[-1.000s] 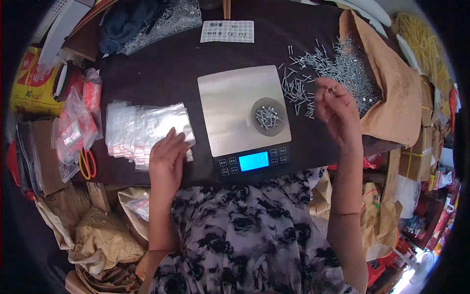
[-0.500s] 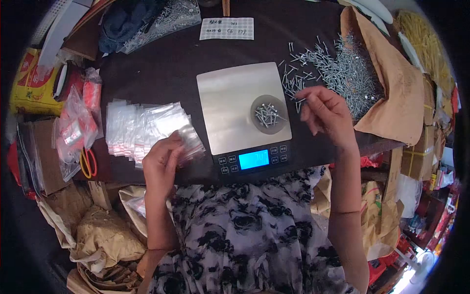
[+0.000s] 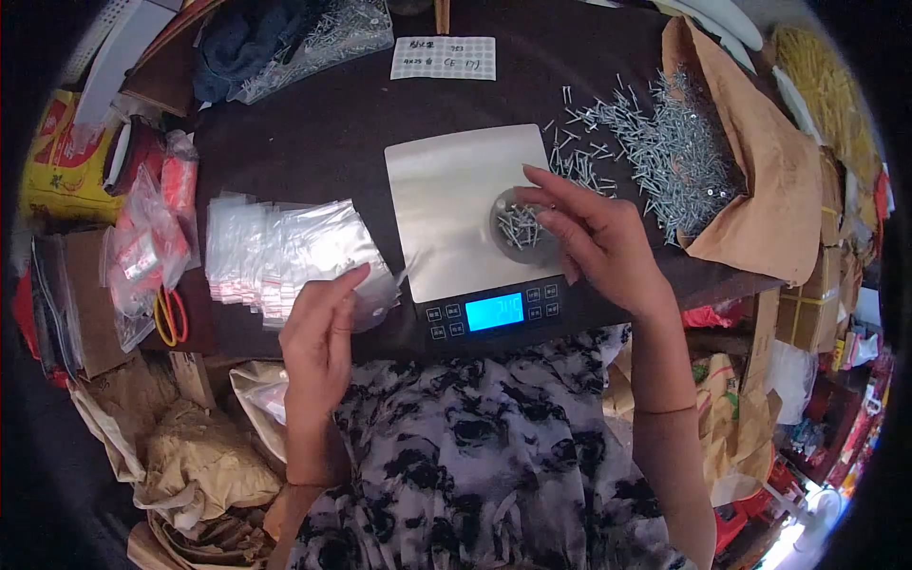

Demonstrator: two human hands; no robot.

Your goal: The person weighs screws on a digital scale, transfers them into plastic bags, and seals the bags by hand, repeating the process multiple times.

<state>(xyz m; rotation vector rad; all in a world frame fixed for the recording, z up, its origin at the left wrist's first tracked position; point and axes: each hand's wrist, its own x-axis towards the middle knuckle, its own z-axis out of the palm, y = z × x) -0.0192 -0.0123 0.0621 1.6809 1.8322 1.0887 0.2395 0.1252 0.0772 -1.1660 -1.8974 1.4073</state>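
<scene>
Below the scale's right side, my right hand [image 3: 603, 233] reaches over a small round dish [image 3: 528, 251] of screws [image 3: 519, 226], its fingers apart and nothing visible between them. The dish rests on the silver plate of a digital scale [image 3: 456, 209] with a lit blue display [image 3: 494, 313]. On the left, my left hand [image 3: 328, 323] has thumb and forefinger closed around the edge of a clear plastic bag [image 3: 382, 293]. That bag lies by the right end of a fanned row of clear zip bags [image 3: 252, 252].
Loose screws [image 3: 674, 142] spill from a brown paper bag [image 3: 769, 180] at the right. A dotted label sheet [image 3: 444, 58] lies behind the scale. Another bag of screws [image 3: 342, 38] is at the back left. Orange and yellow scissor handles [image 3: 171, 318] hang at the left edge.
My right hand has moved left from the loose screws to over the dish, and its fingers have opened. My left hand has shifted slightly, and the bag near it has moved a little.
</scene>
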